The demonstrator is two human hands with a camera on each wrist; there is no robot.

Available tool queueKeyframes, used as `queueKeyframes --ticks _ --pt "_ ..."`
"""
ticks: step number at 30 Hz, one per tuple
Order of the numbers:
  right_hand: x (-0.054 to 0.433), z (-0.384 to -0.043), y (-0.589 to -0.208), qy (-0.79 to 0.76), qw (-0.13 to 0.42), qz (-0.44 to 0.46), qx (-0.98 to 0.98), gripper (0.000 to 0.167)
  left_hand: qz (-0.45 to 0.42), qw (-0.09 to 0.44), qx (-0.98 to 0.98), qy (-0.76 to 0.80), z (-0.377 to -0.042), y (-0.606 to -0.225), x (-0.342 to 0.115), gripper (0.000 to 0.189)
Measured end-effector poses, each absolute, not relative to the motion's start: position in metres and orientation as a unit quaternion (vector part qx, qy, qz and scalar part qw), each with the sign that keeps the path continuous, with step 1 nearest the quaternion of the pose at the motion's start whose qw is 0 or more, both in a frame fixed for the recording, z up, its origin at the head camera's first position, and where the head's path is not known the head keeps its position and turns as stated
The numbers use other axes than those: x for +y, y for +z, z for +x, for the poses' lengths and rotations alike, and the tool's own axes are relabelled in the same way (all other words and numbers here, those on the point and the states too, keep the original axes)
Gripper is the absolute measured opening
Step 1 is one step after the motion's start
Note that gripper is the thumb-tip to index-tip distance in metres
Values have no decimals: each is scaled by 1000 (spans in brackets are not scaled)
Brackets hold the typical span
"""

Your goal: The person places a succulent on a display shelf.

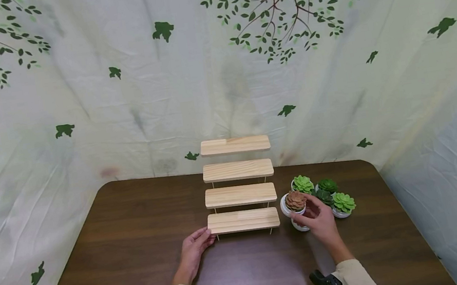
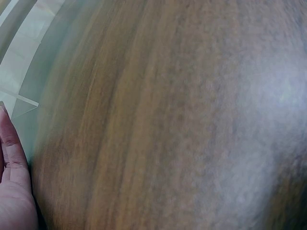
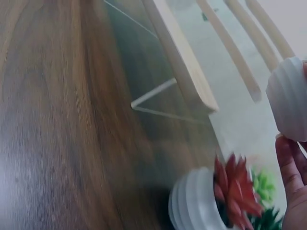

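My right hand (image 1: 322,222) pinches a potted brownish-pink succulent (image 1: 295,200) between thumb and fingers, right of the wooden tiered shelf (image 1: 240,195). In the right wrist view its white ribbed pot (image 3: 289,103) is held up off the table, and its plant is out of sight. Below it stands another white pot (image 1: 300,226), with a red succulent (image 3: 235,191) showing in the right wrist view. My left hand (image 1: 193,256) touches the left end of the lowest plank with extended fingers. The left wrist view catches only part of that hand (image 2: 14,191).
Several green potted succulents (image 1: 344,202) cluster on the brown table (image 1: 137,244), just beyond and right of my right hand. Thin wire legs (image 3: 153,93) carry the planks. A white curtain with leaf prints (image 1: 203,92) hangs behind the table's far edge.
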State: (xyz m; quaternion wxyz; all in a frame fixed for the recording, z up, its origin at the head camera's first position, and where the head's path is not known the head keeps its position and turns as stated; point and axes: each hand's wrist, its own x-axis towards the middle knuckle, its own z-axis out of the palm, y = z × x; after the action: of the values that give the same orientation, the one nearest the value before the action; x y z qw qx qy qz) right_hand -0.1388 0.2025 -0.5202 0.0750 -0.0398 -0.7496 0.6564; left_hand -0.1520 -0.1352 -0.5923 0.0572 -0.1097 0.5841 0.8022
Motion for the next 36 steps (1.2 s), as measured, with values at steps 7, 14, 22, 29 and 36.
queueKeyframes --ticks 7,14,22,29,36 --pt "173 -147 -509 649 68 0 -758 62 -122 61 574 807 -153 -592 -135 16" --pt "150 -161 -519 661 56 21 -748 61 -118 58 578 805 -151 -589 -135 20" --pt "123 -162 -516 677 41 50 -733 60 -108 57 585 802 -151 -590 -136 27" --pt "100 -158 -512 679 41 82 -729 56 -107 56 584 803 -151 -590 -136 25" --pt "78 -148 -501 687 28 89 -721 55 -121 60 585 800 -151 -588 -135 28"
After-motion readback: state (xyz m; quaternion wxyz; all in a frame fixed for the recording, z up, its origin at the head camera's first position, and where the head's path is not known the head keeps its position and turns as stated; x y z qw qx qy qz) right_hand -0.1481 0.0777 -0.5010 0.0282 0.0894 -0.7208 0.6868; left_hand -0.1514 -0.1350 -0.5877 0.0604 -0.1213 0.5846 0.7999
